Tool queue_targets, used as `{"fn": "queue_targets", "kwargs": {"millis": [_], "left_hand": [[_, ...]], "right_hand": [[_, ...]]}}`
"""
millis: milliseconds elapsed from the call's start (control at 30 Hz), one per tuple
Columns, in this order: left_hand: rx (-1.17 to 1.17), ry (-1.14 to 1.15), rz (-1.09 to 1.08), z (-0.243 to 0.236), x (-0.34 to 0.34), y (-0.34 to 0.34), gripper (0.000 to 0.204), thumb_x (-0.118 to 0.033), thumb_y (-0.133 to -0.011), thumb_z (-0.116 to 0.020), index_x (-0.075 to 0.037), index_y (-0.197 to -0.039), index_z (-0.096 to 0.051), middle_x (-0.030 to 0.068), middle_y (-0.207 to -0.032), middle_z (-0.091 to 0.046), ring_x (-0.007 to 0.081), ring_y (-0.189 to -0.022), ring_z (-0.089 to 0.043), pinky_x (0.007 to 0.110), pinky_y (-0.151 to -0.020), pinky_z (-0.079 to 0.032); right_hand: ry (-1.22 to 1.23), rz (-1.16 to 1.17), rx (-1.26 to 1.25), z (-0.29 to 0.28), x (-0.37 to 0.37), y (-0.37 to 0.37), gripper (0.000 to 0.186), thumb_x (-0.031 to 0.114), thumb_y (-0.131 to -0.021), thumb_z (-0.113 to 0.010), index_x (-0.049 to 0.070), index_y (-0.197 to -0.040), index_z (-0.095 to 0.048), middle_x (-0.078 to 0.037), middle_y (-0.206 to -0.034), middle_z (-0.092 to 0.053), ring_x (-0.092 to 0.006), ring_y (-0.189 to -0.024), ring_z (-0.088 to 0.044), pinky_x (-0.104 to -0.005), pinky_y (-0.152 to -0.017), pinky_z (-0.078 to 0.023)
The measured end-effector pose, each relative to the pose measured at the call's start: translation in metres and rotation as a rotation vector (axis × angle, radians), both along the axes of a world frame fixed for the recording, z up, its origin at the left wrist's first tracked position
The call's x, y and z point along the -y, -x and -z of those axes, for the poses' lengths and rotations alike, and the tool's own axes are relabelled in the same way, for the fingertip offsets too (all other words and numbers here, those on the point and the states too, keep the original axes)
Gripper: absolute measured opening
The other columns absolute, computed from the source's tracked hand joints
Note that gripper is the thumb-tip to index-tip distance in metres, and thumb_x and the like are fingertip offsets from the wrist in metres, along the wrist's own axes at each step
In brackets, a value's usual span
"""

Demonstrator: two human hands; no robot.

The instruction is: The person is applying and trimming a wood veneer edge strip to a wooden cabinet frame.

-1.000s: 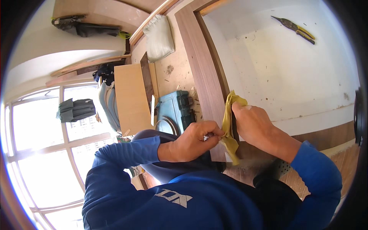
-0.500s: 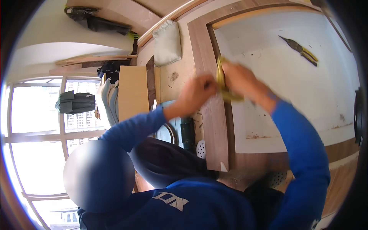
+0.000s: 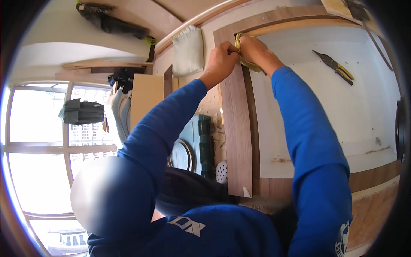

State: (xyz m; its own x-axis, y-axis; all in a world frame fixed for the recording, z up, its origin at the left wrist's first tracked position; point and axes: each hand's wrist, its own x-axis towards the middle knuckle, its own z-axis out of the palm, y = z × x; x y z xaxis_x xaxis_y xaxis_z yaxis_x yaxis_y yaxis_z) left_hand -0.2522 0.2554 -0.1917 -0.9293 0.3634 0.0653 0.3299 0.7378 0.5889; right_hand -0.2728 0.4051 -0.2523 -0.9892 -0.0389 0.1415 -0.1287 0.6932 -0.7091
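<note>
A brown wood-grain frame (image 3: 239, 124) surrounds a recessed white panel (image 3: 317, 120). At the frame's upper left inner corner, both my hands meet on a limp yellow-green strip (image 3: 251, 66) that looks like cloth. My right hand (image 3: 255, 50) is closed round it, and a loose tail hangs out below the fingers. My left hand (image 3: 221, 61) rests over the frame's left board, finger and thumb pinched at the strip's other side. The fingertips of both hands are partly hidden. Snips with yellow-and-black handles (image 3: 335, 68) lie on the white panel, apart from my hands.
Left of the frame are a pale cushion-like bag (image 3: 188, 50), a cardboard-coloured board (image 3: 147, 100) and a blue-green case (image 3: 195, 145). Small debris lies beside the case. A wooden piece (image 3: 340, 9) sits at the far right corner. Windows (image 3: 38, 118) stand at the left.
Both hands have moved away from me along the frame's left board to its far corner, carrying the yellow-green strip. My arms are stretched further out. The snips remain on the panel.
</note>
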Motion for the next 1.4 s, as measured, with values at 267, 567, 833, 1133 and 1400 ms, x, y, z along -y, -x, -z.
{"fn": "queue_targets", "kwargs": {"millis": [267, 567, 833, 1133, 1400], "left_hand": [[0.502, 0.081, 0.423, -0.047, 0.06, -0.229, 0.011, -0.007, -0.088, -0.069, -0.001, -0.098, -0.069, 0.0136, -0.088, -0.067, 0.0271, -0.082, -0.069, 0.035, -0.074, -0.054], [0.027, 0.043, 0.15, -0.001, 0.02, -0.028, 0.01, -0.007, -0.085, -0.063, 0.0, -0.09, -0.068, 0.0093, -0.078, -0.07, 0.0168, -0.072, -0.068, 0.032, -0.068, -0.054], [0.149, 0.113, 0.105, 0.002, 0.013, -0.068, 0.017, -0.016, -0.086, -0.066, 0.0, -0.084, -0.068, 0.011, -0.074, -0.069, 0.0167, -0.069, -0.066, 0.034, -0.063, -0.053], [0.518, -0.317, 0.048, -0.141, 0.074, -0.219, 0.014, -0.001, -0.094, -0.06, 0.002, -0.108, -0.064, 0.0082, -0.096, -0.062, 0.0153, -0.092, -0.061, 0.026, -0.085, -0.049], [0.461, -1.399, 0.107, -0.205, 0.157, -0.172, 0.039, -0.02, -0.105, -0.039, 0.005, -0.125, -0.061, 0.026, -0.137, -0.06, 0.0386, -0.136, -0.051, 0.057, -0.118, -0.033]], "right_hand": [[0.092, -0.405, 0.251, -0.01, 0.002, -0.259, 0.018, 0.004, -0.085, -0.06, 0.001, -0.103, -0.056, -0.025, -0.085, -0.068, -0.0445, -0.083, -0.069, -0.0543, -0.073, -0.054], [-0.069, -0.089, 0.027, -0.011, 0.001, -0.047, 0.021, 0.013, -0.09, -0.06, -0.002, -0.099, -0.072, -0.027, -0.1, -0.071, -0.0411, -0.097, -0.07, -0.0492, -0.081, -0.057], [-0.128, -0.214, 0.263, -0.002, -0.015, -0.069, 0.024, 0.014, -0.089, -0.062, -0.001, -0.105, -0.071, -0.025, -0.099, -0.073, -0.0397, -0.091, -0.073, -0.0463, -0.075, -0.058], [0.29, -0.489, 0.711, -0.067, -0.082, -0.231, 0.021, 0.02, -0.099, -0.053, 0.002, -0.091, -0.062, -0.005, -0.063, -0.055, -0.0135, -0.052, -0.055, -0.0319, -0.051, -0.049], [0.632, -0.227, 0.475, 0.015, -0.071, -0.204, 0.026, 0.03, -0.097, -0.062, 0.004, -0.096, -0.058, -0.001, -0.063, -0.054, -0.0068, -0.055, -0.05, -0.0247, -0.049, -0.041]]}}
